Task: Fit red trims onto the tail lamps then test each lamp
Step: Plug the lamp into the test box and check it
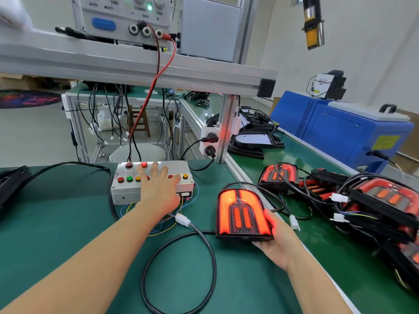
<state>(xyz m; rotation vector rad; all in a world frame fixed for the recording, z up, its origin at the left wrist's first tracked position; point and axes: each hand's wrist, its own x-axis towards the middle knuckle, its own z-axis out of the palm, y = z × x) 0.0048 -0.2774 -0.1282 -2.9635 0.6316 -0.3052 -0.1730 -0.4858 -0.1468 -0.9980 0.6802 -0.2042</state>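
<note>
Left hand (pixel 161 186) splayed — right hand (pixel 277 240) cupping lamp (pixel 243 213).

Bench surroundings: shelf gear above, machines off to the right.

A power supply (pixel 127 17) stands on the aluminium shelf (pixel 136 64), its green light on, beside a grey panel (pixel 209 30). A socket strip (pixel 209 141) is fixed to the post (pixel 229 128) at the green mat's (pixel 56 223) far edge. Beyond the mat's right edge stands a blue cabinet (pixel 340 132). A wooden stool (pixel 139 121) stands on the floor behind.
</note>
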